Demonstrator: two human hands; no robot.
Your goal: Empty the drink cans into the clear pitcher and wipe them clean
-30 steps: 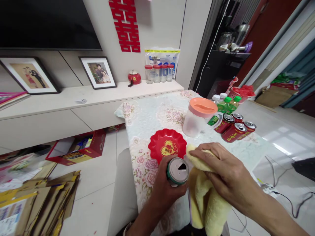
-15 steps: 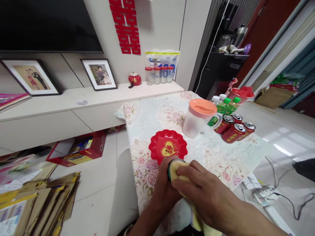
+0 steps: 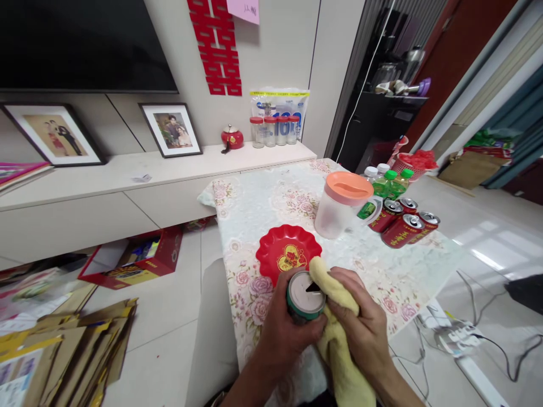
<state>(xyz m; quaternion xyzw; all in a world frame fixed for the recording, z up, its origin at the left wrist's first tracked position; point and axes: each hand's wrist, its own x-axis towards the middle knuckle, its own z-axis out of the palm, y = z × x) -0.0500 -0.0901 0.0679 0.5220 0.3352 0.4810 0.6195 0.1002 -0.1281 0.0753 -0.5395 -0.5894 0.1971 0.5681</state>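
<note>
Fingers wrapped round its sides, my left hand point(image 3: 283, 333) holds a green drink can point(image 3: 304, 293) upright, with its silver top and dark opening facing me. Just right of the can, my right hand point(image 3: 365, 322) grips a yellow cloth point(image 3: 345, 362). One folded end of the cloth rises beside the can's rim, and the rest hangs down toward my lap. Beyond both hands a red scalloped plate point(image 3: 271, 249) with a gold heart lies on the flowered tablecloth point(image 3: 241, 249).
A clear pitcher point(image 3: 331, 217) with an orange lid stands behind the plate. To its right are several red cans point(image 3: 403, 232) and several bottles point(image 3: 384, 183) with green or white caps. A low cabinet point(image 3: 178, 169) runs along the wall, and flattened cardboard point(image 3: 85, 350) lies at floor left.
My right hand and the cloth have moved off the can's top to its right, so the top now shows. My left hand keeps hold of the can.
</note>
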